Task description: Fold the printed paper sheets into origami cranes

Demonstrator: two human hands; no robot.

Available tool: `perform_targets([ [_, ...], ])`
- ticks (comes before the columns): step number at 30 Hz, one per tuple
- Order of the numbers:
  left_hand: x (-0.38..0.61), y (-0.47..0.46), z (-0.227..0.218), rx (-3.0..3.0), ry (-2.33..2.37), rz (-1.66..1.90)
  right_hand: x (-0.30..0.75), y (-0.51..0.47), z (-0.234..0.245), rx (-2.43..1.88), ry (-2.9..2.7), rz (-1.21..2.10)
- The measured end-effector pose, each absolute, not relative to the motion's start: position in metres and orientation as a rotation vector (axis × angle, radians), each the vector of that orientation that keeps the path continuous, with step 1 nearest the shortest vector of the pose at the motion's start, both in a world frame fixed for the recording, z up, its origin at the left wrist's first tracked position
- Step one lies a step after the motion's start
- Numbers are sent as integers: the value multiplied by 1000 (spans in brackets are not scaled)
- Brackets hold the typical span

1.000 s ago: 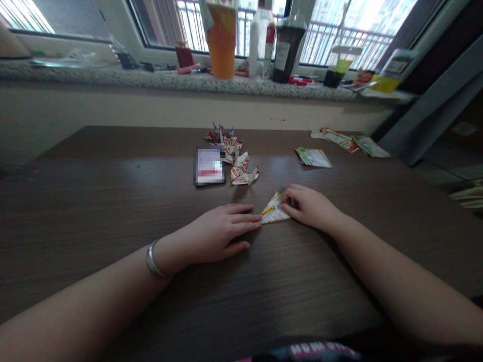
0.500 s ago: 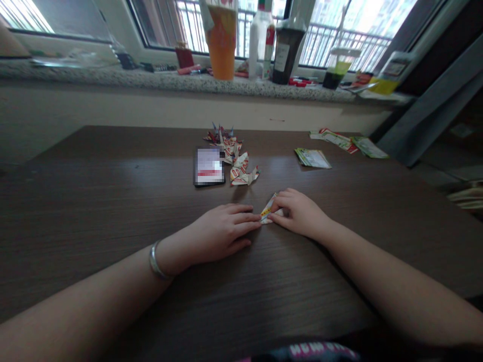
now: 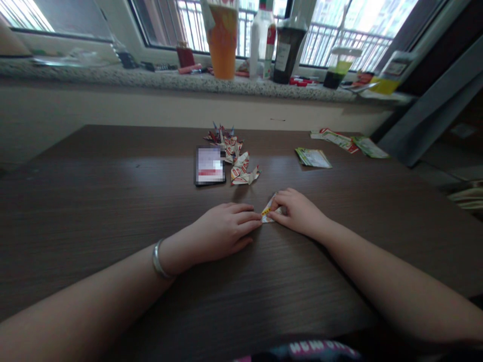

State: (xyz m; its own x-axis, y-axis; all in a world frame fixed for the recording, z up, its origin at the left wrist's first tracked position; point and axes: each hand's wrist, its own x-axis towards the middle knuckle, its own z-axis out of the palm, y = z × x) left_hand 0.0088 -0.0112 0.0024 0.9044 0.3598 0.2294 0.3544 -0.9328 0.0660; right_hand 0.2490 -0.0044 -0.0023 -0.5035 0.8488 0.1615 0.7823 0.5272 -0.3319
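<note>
A small folded piece of printed paper (image 3: 266, 213), white with a yellow strip, lies on the brown table (image 3: 151, 311). My right hand (image 3: 300, 213) pinches it between thumb and fingers, which cover part of it. My left hand (image 3: 226, 229) rests palm down with fingers stretched out, its fingertips touching the paper's left corner. Beyond the hands stands a row of folded paper figures (image 3: 241, 168), white with red print at the near end. To their left is a dark-edged device (image 3: 210, 166) with a blurred screen.
A stack of green-and-white paper pieces (image 3: 314, 158) lies at the back right, with more printed papers (image 3: 339, 141) behind it. On the granite windowsill (image 3: 151, 79) stand a cup of orange drink (image 3: 223, 45), a dark bottle (image 3: 286, 53) and several small items.
My right fingers have shifted slightly on the paper, covering a little more of it. My left hand stays nearly still. The whole view has moved very little.
</note>
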Motion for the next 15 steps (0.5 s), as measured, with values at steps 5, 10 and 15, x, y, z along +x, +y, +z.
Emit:
perform_targets([
  [5,12,-12,5,3136,539,344,247,-5,-1,-1357,-2493,278],
  [10,17,-12,5,3187,569,316,248,-5,-2,-1328,-2488,274],
  [15,17,-12,4,3068,614,353,249,-4,-4,-1351,-2466,313],
])
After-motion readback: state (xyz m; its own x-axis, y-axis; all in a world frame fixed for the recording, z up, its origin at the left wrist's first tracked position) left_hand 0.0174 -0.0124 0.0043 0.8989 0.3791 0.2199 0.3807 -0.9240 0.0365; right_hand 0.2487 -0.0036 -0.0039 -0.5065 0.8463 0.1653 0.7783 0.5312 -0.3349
